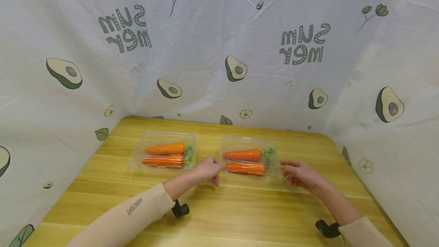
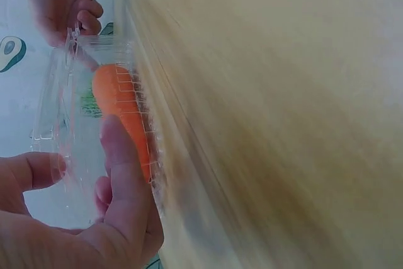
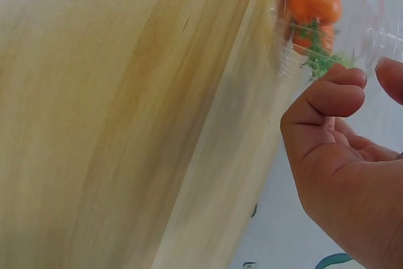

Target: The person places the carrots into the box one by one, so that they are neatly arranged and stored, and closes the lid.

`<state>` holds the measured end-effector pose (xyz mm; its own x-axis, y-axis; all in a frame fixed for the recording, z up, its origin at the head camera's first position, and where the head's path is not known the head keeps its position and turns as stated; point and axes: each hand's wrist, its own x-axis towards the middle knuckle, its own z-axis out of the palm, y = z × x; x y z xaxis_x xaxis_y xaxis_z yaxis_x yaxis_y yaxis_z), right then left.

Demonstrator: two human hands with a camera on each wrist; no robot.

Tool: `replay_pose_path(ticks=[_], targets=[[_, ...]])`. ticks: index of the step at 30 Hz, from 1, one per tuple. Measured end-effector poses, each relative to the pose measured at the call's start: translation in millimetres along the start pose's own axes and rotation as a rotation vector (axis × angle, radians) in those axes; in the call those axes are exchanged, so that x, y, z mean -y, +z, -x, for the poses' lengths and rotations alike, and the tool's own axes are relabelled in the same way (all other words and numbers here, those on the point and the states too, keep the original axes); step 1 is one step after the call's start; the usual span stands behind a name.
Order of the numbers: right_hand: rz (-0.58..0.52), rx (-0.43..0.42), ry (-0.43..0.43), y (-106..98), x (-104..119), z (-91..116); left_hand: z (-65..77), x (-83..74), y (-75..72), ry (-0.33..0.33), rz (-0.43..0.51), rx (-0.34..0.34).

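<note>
A clear plastic container (image 1: 252,140) with two carrots (image 1: 243,154) and some green leafy tops (image 1: 269,152) lies on the table in the head view. My left hand (image 1: 207,169) grips its left end. In the left wrist view, the left hand (image 2: 94,212) has thumb and fingers on either side of the clear plastic, close to one carrot (image 2: 123,102). At the opposite end, my right hand (image 1: 302,176) holds the container's edge with bent fingers. The right wrist view shows the right hand's curled fingers (image 3: 334,92) beside the green tops (image 3: 318,51).
A second clear container (image 1: 164,134) with two carrots (image 1: 166,148) and greens stands to the left on the wooden table (image 1: 250,216). A white cloth (image 1: 205,41) printed with avocados hangs behind the table and along both sides.
</note>
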<state>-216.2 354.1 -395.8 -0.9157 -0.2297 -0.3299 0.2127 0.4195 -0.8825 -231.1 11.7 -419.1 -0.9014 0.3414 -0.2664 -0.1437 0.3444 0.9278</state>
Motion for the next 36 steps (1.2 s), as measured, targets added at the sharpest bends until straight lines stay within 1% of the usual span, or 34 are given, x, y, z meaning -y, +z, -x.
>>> replay_pose_path(ticks=[2,5,8,11,15,24,36], targets=[[-0.008,0.013,0.016,0,-1,1,-1.4,2.3,-0.2,-0.013,0.011,0.012],[-0.034,0.037,0.027,-1,-3,1,-2.4,4.5,-0.3,-0.037,0.066,0.028],[-0.073,0.08,0.019,-3,-7,2,-2.4,5.6,0.6,-0.053,0.122,0.042],[-0.089,0.135,-0.011,-5,-14,1,-2.3,6.8,0.3,-0.045,0.15,0.056],[-0.095,0.175,-0.03,-5,-19,0,-1.1,7.8,-2.1,-0.033,0.158,0.065],[-0.118,0.171,-0.03,-4,-21,0,-3.3,7.5,-3.8,-0.043,0.174,0.079],[-0.128,0.177,-0.037,-1,-19,0,-6.0,8.1,-4.2,-0.02,0.169,0.082]])
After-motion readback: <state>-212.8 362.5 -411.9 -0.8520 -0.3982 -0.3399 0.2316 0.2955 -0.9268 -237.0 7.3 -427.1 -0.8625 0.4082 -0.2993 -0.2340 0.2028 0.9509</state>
